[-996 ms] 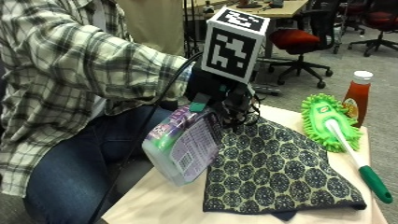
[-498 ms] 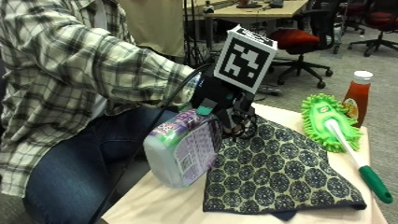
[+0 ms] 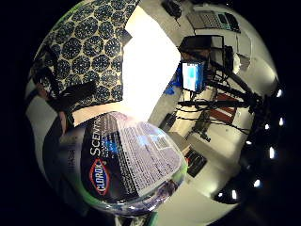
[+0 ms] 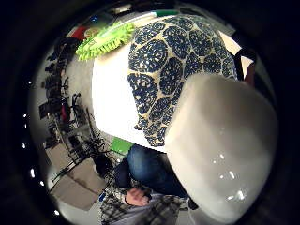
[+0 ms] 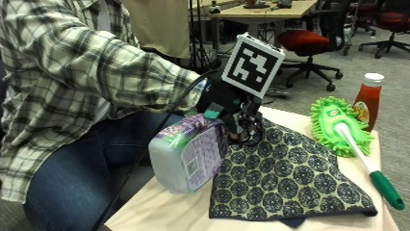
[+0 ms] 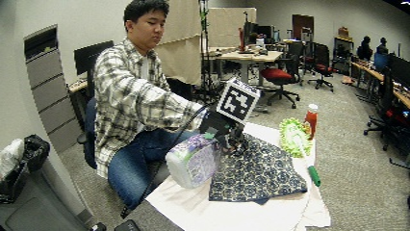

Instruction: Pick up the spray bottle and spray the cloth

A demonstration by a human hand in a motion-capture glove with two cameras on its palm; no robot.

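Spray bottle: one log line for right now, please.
right hand: grips spray bottle, lifted | nozzle end over cloth edge | cloth: flat on table | duster, ketchup bottle: untouched

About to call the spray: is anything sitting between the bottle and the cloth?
Nothing visible. The right hand holds the spray bottle tilted at the cloth's near edge; the green duster and ketchup bottle sit on the cloth's far side.

Four kinds of thing, one of each.
One spray bottle, one patterned cloth, one green duster mop and one ketchup bottle at the worktop.
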